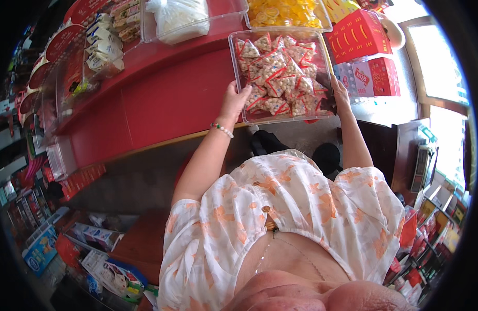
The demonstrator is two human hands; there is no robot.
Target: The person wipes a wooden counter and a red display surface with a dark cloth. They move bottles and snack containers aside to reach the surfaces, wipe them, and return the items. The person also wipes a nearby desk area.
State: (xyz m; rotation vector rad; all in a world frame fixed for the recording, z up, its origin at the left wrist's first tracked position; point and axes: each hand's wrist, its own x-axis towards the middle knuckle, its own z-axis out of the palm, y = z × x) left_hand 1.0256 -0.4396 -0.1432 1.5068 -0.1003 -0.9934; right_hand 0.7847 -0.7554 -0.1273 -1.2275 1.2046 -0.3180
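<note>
A clear plastic tub extends past the front edge of the red shelf. Inside it lie several small clear bags with red edges, filled with pale round pieces. My left hand grips the tub's left side near its front corner, thumb over the rim. On the opposite side my right hand holds the right wall; part of its fingers is hidden behind the plastic. A beaded bracelet circles my left wrist.
Behind stands a tub of yellow-wrapped pieces, beside a tub with a white plastic bag. Red boxes are at the right. Packaged goods line the left. A dark wooden cabinet stands near my right arm.
</note>
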